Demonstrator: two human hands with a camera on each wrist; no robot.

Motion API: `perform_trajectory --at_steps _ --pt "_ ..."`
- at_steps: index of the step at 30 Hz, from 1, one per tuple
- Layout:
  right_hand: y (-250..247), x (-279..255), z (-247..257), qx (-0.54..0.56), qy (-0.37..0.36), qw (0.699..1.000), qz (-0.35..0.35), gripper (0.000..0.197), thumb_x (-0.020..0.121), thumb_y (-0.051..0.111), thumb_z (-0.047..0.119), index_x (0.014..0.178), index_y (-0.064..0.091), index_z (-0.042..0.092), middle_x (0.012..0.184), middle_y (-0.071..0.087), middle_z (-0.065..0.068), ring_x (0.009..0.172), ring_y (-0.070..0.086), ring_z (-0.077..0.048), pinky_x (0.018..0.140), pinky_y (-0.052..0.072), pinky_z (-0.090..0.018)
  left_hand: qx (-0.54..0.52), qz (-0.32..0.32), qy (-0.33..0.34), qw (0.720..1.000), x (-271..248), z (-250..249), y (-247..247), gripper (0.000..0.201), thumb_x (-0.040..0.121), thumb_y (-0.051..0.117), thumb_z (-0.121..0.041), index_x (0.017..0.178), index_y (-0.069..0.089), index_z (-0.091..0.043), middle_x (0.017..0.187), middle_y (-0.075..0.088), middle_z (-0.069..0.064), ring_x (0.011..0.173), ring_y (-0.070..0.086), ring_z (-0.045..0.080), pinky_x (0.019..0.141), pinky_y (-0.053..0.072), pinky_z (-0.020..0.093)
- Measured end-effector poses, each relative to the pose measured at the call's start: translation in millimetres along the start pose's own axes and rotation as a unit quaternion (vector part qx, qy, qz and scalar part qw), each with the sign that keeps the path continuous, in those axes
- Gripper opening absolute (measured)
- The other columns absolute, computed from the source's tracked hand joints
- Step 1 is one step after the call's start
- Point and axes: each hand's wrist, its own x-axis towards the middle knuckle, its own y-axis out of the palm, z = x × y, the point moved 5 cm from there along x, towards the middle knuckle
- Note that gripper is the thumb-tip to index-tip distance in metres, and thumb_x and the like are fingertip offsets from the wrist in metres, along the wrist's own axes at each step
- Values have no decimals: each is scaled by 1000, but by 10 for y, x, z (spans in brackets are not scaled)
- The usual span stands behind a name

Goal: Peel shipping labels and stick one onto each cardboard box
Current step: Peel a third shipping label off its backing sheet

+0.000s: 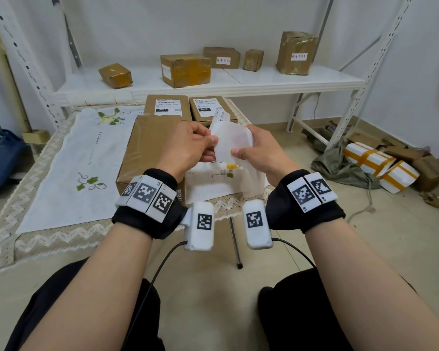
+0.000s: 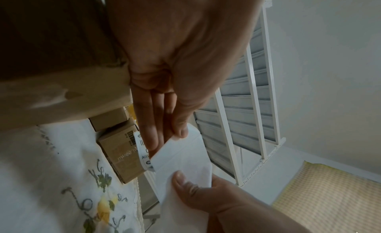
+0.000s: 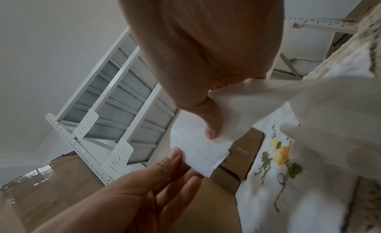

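Both hands hold a white label sheet [image 1: 232,138] in the air above the table. My left hand [image 1: 209,143] pinches its left edge between thumb and fingers [image 2: 181,130]. A printed label [image 2: 142,152] curls away from the blank backing [image 2: 185,155] behind those fingers. My right hand [image 1: 240,150] grips the sheet's right side, thumb on top [image 3: 212,122]. Below my left hand lies a large taped cardboard box [image 1: 147,148] with no label showing. Behind it stand two smaller boxes [image 1: 166,107] [image 1: 209,107], each with a printed shipping label on top.
An embroidered white cloth [image 1: 81,160] covers the table. More white paper [image 1: 251,178] hangs below my right hand. A white shelf [image 1: 264,77] behind carries several taped boxes [image 1: 185,69]. Parcels and cardboard scraps [image 1: 380,165] lie on the floor at right.
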Motion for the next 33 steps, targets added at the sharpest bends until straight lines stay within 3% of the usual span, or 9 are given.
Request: perform_trajectory --at_steps 5,11,16,19,21,26,29,33 --pt "-17 4 -4 -4 2 1000 -14 43 89 70 1 130 59 8 122 66 -13 113 62 -30 93 53 -39 4 -3 -4 1000 -4 -1 -3 7 98 65 -5 91 63 -5 75 70 12 52 66 9 57 60 20" --pt "-49 10 -2 -14 9 1000 -26 42 89 70 2 129 59 9 122 65 -13 112 62 -30 96 53 -42 10 -5 -7 1000 -11 -9 -1 10 98 65 -6 89 63 -8 75 70 10 55 66 10 56 59 18" --pt "-83 12 -16 -18 17 999 -32 38 90 69 3 126 60 12 119 66 -10 110 63 -28 88 55 -39 13 -7 -8 1000 -11 -13 5 4 98 65 -5 97 64 -2 75 69 10 56 65 11 55 58 18" --pt "-97 6 -23 -21 19 999 -35 36 91 68 3 124 60 13 119 65 -9 109 63 -28 79 51 -33 19 -7 -9 1000 -15 -16 3 4 98 65 -6 95 64 -3 75 69 11 58 65 14 56 59 19" --pt "-101 4 -20 -26 20 999 -39 35 91 69 4 124 60 14 121 65 -10 110 63 -29 77 54 -34 24 -6 -9 1000 -19 -22 2 5 98 64 -5 93 63 -4 76 69 11 59 65 14 57 59 20" --pt "-104 14 -31 -34 31 997 -55 37 88 72 9 122 61 17 123 65 -10 114 62 -32 99 52 -52 27 -5 -6 1000 -26 -29 7 5 98 65 -6 100 63 -2 79 70 10 65 67 16 63 60 24" --pt "-100 50 -58 -42 35 997 -63 35 87 73 12 118 60 21 124 65 -9 118 60 -33 103 47 -55 37 -5 4 999 -34 -35 -1 3 97 66 -7 97 64 -5 80 71 8 66 68 12 68 58 27" --pt "-107 73 -73 -50 41 996 -69 30 87 73 13 108 56 27 122 65 -8 120 58 -34 107 42 -58 36 -9 6 999 -38 -46 -24 8 96 67 -7 90 62 -10 74 70 2 55 65 1 66 56 22"
